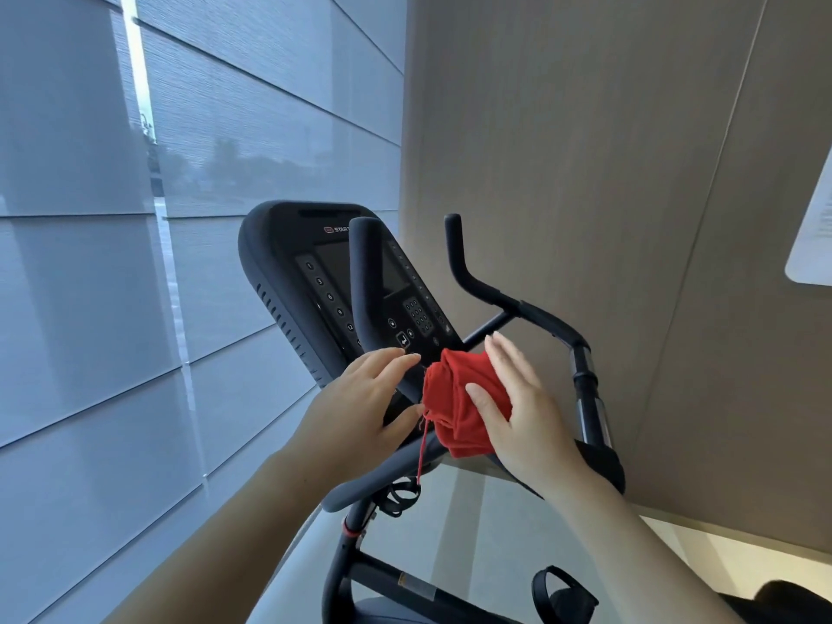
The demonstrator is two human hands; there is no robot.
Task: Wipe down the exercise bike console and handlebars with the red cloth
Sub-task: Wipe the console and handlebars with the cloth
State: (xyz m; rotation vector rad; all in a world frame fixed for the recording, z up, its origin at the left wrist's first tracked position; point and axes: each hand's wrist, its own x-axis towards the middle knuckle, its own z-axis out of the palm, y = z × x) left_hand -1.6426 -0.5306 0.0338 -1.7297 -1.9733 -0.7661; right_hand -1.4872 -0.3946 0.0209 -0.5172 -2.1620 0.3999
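- Two bare forearms reach forward to the black exercise bike console.
- Right hand lies flat on the bunched red cloth, fingers straight and close together, thumb stretched across the fabric.
- Left hand hovers just beside the cloth, fingers straight and slightly spread, thumb tip near the cloth's left edge.
- Cloth sits at the console's lower edge, above the curved black handlebars; a red thread dangles from it.
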